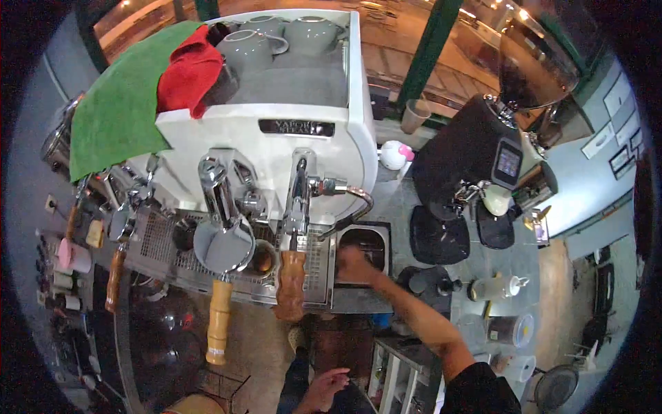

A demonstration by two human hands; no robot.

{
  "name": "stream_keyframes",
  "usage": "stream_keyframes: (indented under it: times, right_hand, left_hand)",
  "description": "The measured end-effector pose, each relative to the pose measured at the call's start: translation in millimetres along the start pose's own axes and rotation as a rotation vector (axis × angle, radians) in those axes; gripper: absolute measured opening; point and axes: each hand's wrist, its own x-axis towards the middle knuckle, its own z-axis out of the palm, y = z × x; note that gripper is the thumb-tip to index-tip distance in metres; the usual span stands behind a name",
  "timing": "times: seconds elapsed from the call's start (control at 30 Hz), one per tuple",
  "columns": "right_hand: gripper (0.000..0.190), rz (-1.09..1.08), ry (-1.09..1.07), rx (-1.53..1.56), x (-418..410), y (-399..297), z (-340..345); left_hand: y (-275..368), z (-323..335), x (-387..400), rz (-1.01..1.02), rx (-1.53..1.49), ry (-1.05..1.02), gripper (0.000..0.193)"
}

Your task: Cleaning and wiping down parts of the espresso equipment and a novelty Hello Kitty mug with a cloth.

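My right hand reaches over a small recessed basin set in the counter, right of the espresso machine. That hand is blurred, and whether its fingers hold anything is unclear. Low in the view hangs my left hand, holding nothing, its fingers a little apart. A portafilter with a pale wooden handle is fitted in the machine's group head. To its right a cup of dark liquid stands on the drip tray. A wooden lever handle and the bent steam wand are near my right hand.
Grey cups sit upside down on the machine, beside a red cloth and a green cloth. A black coffee grinder stands at right. Nearer are a squeeze bottle and a lidded tub.
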Motion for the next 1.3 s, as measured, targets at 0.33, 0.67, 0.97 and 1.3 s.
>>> stream_keyframes:
  times: [0.33,0.67,0.97,1.3]
  right_hand:
    - [0.033,0.218,0.717,-0.535,17.0,67.7,-153.2]
    - [0.043,-0.055,0.523,-0.291,61.1,38.6,-51.0]
    - [0.022,0.007,-0.921,-0.150,-98.8,-80.0,-36.6]
    - [0.028,0.072,0.411,-0.506,-37.0,-42.3,33.3]
  left_hand:
    - [29.8,-48.6,26.0,-0.175,0.228,-0.060,0.049]
    - [14.6,-25.7,22.0,0.073,0.233,-0.160,0.046]
    - [32.1,-9.2,16.7,-0.011,0.446,-0.119,0.042]
    - [13.6,12.9,-0.2,0.105,0.594,0.021,0.041]
